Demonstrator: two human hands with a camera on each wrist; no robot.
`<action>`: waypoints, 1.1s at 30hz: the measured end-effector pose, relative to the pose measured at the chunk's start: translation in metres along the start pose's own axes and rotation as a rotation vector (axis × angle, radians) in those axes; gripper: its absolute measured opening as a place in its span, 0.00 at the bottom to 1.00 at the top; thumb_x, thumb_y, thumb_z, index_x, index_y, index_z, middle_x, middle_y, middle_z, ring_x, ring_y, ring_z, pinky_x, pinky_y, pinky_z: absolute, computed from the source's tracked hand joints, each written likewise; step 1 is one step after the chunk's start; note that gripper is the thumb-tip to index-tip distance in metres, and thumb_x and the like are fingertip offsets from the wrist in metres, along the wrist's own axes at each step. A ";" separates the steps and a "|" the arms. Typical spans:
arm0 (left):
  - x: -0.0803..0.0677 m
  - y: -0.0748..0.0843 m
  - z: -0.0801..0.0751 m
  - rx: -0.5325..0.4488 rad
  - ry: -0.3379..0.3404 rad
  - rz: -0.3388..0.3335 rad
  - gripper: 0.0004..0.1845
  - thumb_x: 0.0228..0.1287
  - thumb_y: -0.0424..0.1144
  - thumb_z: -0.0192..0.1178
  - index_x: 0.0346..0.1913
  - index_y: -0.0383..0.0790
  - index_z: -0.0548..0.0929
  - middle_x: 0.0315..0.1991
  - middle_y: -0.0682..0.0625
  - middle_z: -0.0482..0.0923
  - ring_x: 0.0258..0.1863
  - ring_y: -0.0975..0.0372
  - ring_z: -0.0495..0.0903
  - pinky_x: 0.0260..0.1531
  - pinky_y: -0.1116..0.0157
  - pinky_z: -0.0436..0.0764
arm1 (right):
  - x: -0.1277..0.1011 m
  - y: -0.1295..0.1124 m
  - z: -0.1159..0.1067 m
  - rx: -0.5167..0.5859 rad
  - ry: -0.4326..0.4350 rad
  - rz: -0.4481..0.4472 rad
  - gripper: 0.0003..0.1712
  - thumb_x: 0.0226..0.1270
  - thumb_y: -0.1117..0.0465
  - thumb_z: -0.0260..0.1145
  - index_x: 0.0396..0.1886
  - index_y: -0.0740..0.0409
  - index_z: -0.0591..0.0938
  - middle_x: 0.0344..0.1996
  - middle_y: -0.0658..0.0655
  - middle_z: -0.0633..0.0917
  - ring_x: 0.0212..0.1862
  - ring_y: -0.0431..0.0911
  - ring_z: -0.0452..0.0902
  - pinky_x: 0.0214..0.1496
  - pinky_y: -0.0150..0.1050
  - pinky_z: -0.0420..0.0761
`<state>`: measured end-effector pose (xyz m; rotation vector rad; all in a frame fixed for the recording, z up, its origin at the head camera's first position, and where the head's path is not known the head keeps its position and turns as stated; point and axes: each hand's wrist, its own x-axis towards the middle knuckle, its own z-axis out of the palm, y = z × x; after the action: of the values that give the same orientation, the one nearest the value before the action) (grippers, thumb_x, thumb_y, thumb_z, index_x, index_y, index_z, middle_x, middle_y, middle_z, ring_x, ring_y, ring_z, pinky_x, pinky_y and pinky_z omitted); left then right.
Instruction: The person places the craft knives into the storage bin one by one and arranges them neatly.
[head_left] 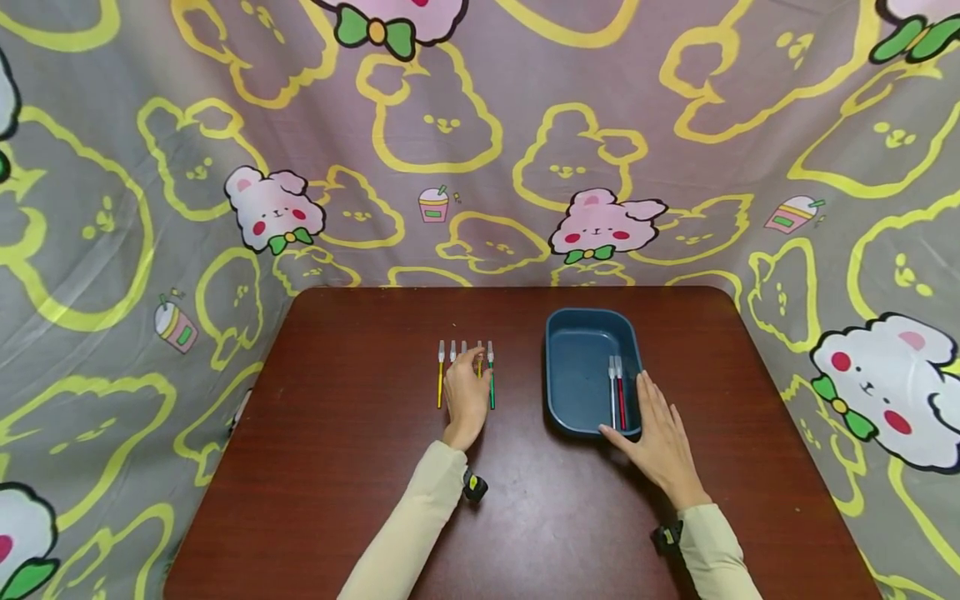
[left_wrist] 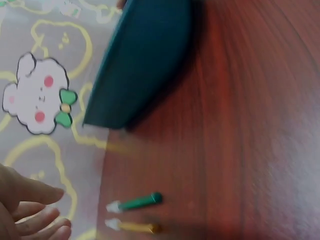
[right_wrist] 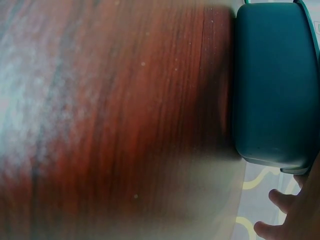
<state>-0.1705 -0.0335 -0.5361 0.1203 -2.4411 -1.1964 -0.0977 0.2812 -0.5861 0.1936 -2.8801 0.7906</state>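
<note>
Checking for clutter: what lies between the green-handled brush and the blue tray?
Only bare table. In the head view, the green-handled brush and the dark blue plastic tray are separated by bare brown wooden tabletop.

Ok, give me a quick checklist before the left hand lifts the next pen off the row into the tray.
1. Left hand over the pen row: ok, resting on the middle pens.
2. Grip on one pen: cannot tell, fingers hide it.
3. Green pen and yellow pen lie apart from the hand: ok.
4. Tray steadied: ok, right hand flat on its near rim.
5. Room in tray: ok, only two pens inside, at the right.
</note>
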 end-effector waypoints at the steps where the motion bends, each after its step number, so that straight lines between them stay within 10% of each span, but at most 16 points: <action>1: 0.000 -0.004 -0.001 0.002 0.026 0.005 0.20 0.52 0.21 0.77 0.50 0.32 0.90 0.40 0.38 0.89 0.39 0.46 0.89 0.42 0.47 0.84 | 0.000 0.000 0.000 0.000 0.002 -0.001 0.67 0.64 0.33 0.72 0.87 0.59 0.47 0.85 0.64 0.52 0.81 0.67 0.51 0.77 0.72 0.52; 8: -0.001 -0.034 -0.010 0.029 0.146 -0.010 0.21 0.52 0.20 0.77 0.51 0.31 0.89 0.45 0.36 0.89 0.44 0.41 0.88 0.46 0.42 0.84 | 0.000 0.001 0.001 0.000 0.008 -0.006 0.66 0.64 0.34 0.71 0.87 0.60 0.48 0.85 0.64 0.52 0.81 0.67 0.52 0.77 0.72 0.52; 33: -0.009 -0.094 -0.002 -0.135 0.237 -0.170 0.23 0.59 0.18 0.72 0.59 0.28 0.85 0.52 0.34 0.85 0.52 0.43 0.86 0.53 0.50 0.85 | 0.001 0.001 0.001 0.008 0.000 0.002 0.66 0.64 0.34 0.72 0.87 0.61 0.48 0.85 0.64 0.52 0.81 0.66 0.52 0.77 0.72 0.53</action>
<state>-0.1711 -0.0910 -0.6105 0.4131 -2.1728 -1.3331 -0.0989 0.2815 -0.5879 0.1918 -2.8781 0.8033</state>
